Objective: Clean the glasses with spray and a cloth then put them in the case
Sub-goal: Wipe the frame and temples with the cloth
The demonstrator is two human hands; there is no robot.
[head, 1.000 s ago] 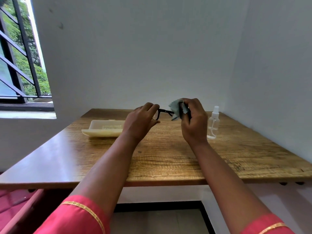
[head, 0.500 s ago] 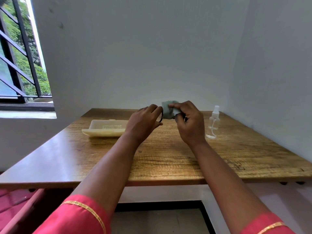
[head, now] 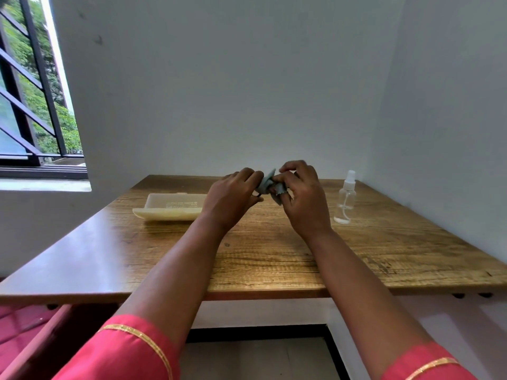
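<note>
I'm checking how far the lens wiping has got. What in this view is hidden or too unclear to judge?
- Glasses: head view, almost wholly hidden behind the left hand, the right hand and the cloth; lens cleanliness cannot be told.
- Case: its printed text is too small to read.
- Spray bottle: clear plastic, so its liquid level is unclear.

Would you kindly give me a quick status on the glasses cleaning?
Left hand grips glasses, mostly hidden. Right hand pinches cloth on them. Case open, nothing in the way.
</note>
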